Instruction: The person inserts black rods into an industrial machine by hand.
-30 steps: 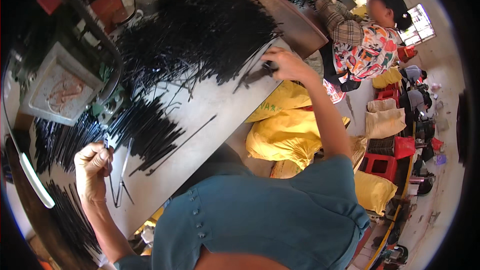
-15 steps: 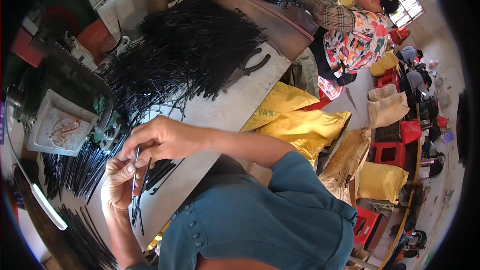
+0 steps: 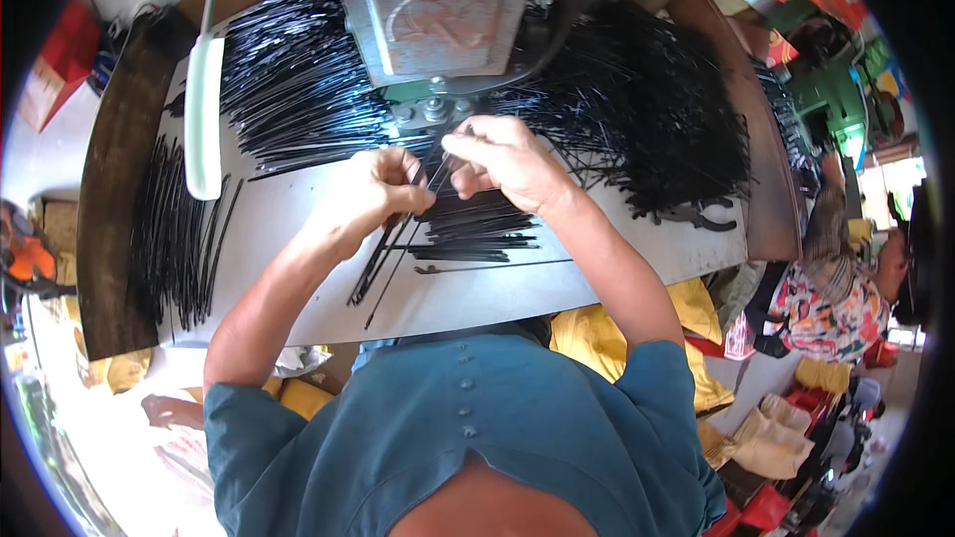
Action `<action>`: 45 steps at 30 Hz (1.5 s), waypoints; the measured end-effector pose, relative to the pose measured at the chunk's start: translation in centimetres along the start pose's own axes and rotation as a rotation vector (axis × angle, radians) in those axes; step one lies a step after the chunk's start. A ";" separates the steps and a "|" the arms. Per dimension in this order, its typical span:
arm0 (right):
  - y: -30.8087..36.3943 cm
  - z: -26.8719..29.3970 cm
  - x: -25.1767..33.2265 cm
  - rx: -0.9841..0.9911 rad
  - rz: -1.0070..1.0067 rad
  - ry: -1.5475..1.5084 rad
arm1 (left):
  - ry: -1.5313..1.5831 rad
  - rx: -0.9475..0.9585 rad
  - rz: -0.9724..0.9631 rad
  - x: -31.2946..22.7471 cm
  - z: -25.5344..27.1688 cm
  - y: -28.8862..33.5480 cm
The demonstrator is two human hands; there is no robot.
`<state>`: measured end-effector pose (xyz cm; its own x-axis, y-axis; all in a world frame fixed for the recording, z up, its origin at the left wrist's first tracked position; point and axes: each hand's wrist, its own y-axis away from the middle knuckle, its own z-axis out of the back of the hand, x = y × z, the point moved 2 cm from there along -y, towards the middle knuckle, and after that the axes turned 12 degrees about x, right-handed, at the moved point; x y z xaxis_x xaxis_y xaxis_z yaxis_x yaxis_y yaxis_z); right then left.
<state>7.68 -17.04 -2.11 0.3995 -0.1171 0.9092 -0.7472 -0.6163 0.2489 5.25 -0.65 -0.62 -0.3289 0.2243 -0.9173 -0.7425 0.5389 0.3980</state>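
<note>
In front of the press, my left hand [image 3: 383, 194] is closed around a few thin black rods [image 3: 370, 273], which slant down toward the table's near edge. Just to its right, my right hand [image 3: 507, 161] pinches a thin rod near its upper end, under the press's lower fittings [image 3: 434, 109]. The fingertips partly hide the rods' upper ends. More black rods [image 3: 477, 229] lie side by side on the table below my right hand, and a single rod [image 3: 497, 267] rests nearer to me.
A grey metal press [image 3: 438, 10] stands over the worktable [image 3: 288, 229]. Rod piles [image 3: 288, 89] lie left of it, with a tangled heap [image 3: 657, 99] on the right. Black-handled pliers [image 3: 701, 217] lie by that heap. A white lamp [image 3: 204, 119] hangs left. A co-worker [image 3: 826, 288] sits far right.
The view has swung round, bringing the press from the left to the top middle. My hands have moved up to the press's front, still with thin rods in them.
</note>
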 end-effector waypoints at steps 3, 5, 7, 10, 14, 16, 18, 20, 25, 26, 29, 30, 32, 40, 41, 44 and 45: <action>-1.3 0.5 0.3 -0.016 -0.021 0.001 | 0.182 -0.047 -0.051 0.2 1.0 -0.9; -2.0 0.7 0.3 -0.015 -0.026 -0.018 | 0.230 -0.042 -0.063 0.6 1.2 -1.5; -2.4 0.8 0.0 -0.031 0.008 -0.082 | 0.312 -0.033 -0.120 1.0 1.4 -2.1; -2.1 0.3 -0.2 -0.096 0.059 -0.108 | 0.315 -0.151 -0.185 0.9 1.1 -2.2; -2.0 -0.7 -0.6 -0.105 0.131 -0.136 | 0.313 -0.197 -0.218 1.2 1.4 -2.7; -2.2 -0.5 -0.5 -0.105 0.134 -0.131 | 0.317 -0.210 -0.203 1.1 1.2 -2.8; -2.3 -0.3 -0.5 -0.123 0.142 -0.108 | 0.338 -0.224 -0.190 0.9 1.1 -2.9; -2.3 -0.4 -0.4 -0.108 0.134 -0.089 | 0.334 -0.227 -0.210 1.2 1.2 -3.0; -2.2 -0.6 -0.5 -0.113 0.126 -0.060 | 0.281 -0.243 -0.217 1.3 0.9 -2.8; -2.1 -0.8 -0.5 -0.123 0.131 -0.036 | 0.291 -0.243 -0.218 1.3 0.8 -2.6; -2.1 -1.0 -0.2 -0.130 0.127 -0.006 | 0.306 -0.244 -0.224 1.5 0.8 -2.5; -2.1 -1.0 -0.2 -0.126 0.120 -0.001 | 0.309 -0.245 -0.230 1.6 0.9 -2.5; -2.3 -0.8 -0.3 -0.123 0.117 -0.009 | 0.317 -0.236 -0.220 1.6 1.1 -2.7; -2.3 -0.9 -0.1 -0.158 0.110 -0.007 | 0.474 -0.226 -0.203 1.9 0.7 -2.8; -2.4 -0.9 -0.1 -0.151 0.114 -0.016 | 0.450 -0.227 -0.218 1.9 0.8 -2.9; -2.5 -0.8 -0.1 -0.148 0.104 -0.036 | 0.394 -0.236 -0.232 1.9 0.9 -3.0; -2.4 -0.8 -0.2 -0.151 0.091 -0.045 | 0.400 -0.251 -0.217 1.8 0.8 -3.0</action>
<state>9.03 -14.91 -2.61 0.3477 -0.2039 0.9152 -0.8513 -0.4777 0.2171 7.36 -1.19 -3.49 -0.3131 -0.2254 -0.9226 -0.9191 0.3165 0.2346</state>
